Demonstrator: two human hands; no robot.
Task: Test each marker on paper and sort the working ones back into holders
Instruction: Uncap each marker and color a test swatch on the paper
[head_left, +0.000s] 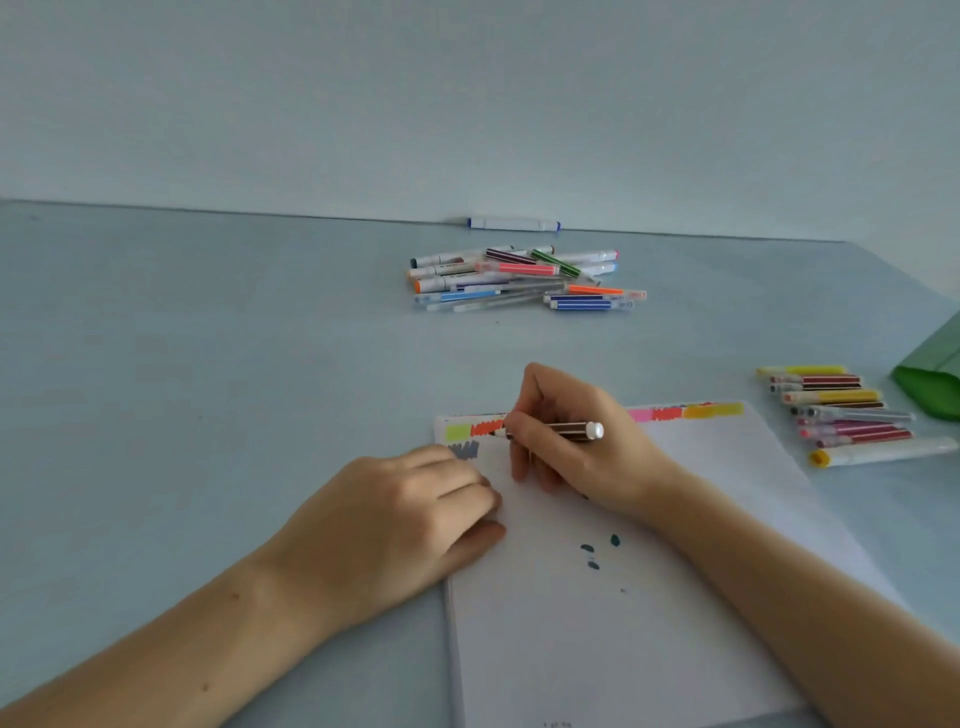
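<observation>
step: testing | right hand (576, 441) pinches brown marker (561, 430), tip on paper (649, 597) | left hand (415, 514) loosely curled, pressing the paper's edge | next: check the mark, then sort the marker

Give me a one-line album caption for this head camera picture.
Right hand tests a brown striped marker on paper steadied by the left hand, unsorted markers waiting behind.

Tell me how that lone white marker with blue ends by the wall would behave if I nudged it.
The white marker looks round and smooth, so it would probably roll. It lies along the wall, which would likely stop it rolling back. It seems a slim plastic tube, so probably light and stiff.
</observation>
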